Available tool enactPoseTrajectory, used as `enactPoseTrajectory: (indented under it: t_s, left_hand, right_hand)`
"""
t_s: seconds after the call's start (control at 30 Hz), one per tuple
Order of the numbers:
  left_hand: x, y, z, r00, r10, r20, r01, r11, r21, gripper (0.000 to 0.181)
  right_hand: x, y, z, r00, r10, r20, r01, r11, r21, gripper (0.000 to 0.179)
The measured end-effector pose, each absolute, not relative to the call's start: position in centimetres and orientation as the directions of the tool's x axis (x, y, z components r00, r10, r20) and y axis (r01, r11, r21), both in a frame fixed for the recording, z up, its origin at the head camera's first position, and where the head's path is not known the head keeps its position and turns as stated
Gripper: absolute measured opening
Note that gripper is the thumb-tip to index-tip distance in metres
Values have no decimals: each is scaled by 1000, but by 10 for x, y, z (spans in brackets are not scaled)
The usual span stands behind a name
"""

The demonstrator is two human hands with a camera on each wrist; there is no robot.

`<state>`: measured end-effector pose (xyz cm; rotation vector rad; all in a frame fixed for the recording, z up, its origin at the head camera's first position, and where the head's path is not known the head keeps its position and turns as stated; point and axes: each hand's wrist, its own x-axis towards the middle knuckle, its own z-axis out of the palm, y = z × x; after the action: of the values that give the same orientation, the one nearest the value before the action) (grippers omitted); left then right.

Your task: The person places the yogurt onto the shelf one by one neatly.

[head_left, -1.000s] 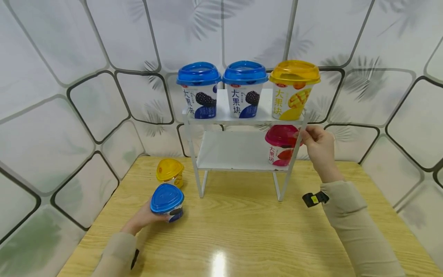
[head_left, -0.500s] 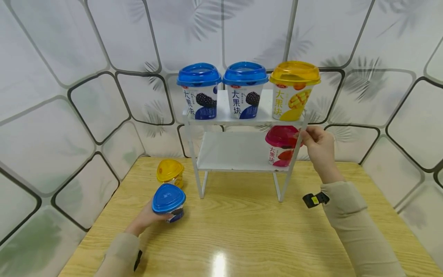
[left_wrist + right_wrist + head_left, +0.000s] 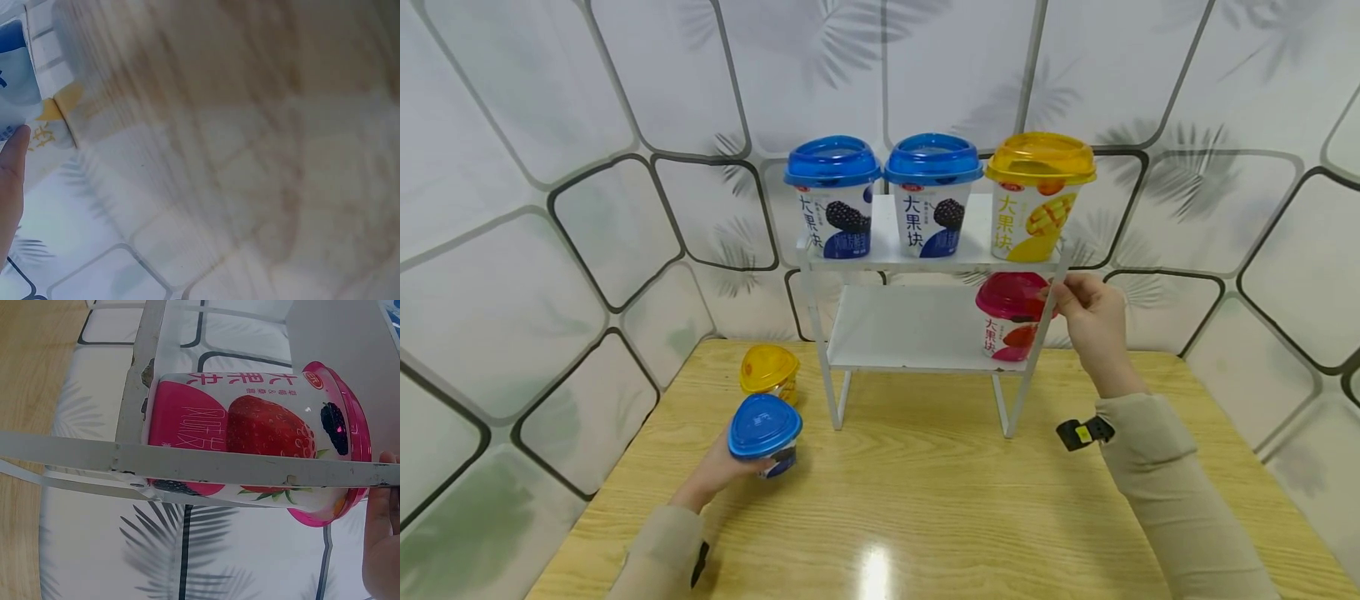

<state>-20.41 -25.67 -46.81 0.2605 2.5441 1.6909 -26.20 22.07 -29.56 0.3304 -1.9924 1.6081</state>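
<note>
In the head view my left hand [image 3: 718,468] grips a blue-lidded yogurt cup [image 3: 765,429] at the table's left, its lid tilted towards me. Just behind it is a yellow-lidded yogurt cup [image 3: 769,372]. My left finger [image 3: 14,156] lies against the held cup [image 3: 15,81] in the left wrist view. On the lower shelf, at its right end, stands a pink-lidded yogurt cup [image 3: 1009,317] with a strawberry print. My right hand [image 3: 1093,325] reaches from outside the right post, fingertips at the pink lid [image 3: 355,434]; the post partly covers this contact.
The white two-tier rack [image 3: 917,321] stands on the wooden table [image 3: 910,500]. Its upper shelf carries two blue-lidded yogurt cups [image 3: 931,196] and one yellow-lidded yogurt cup [image 3: 1039,196]. Patterned panels [image 3: 625,225] enclose the back and sides.
My left hand and its blue-lidded cup have shifted slightly right, then a touch upward. The right hand and the pink-lidded cup stay where they were.
</note>
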Motion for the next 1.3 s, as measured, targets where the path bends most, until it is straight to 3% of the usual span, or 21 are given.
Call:
enactPoseTrajectory:
  t_s: [0.6, 1.3]
  left_hand:
    - [-202, -248, -458, -984, 179, -18, 54, 391, 919, 95]
    - [-205, -230, -456, -961, 268, 73, 172, 367, 914, 91]
  right_hand:
    - [-260, 219, -296, -814, 156, 560, -518, 244, -820, 19]
    - [-260, 219, -295, -817, 152, 556, -513, 248, -822, 22]
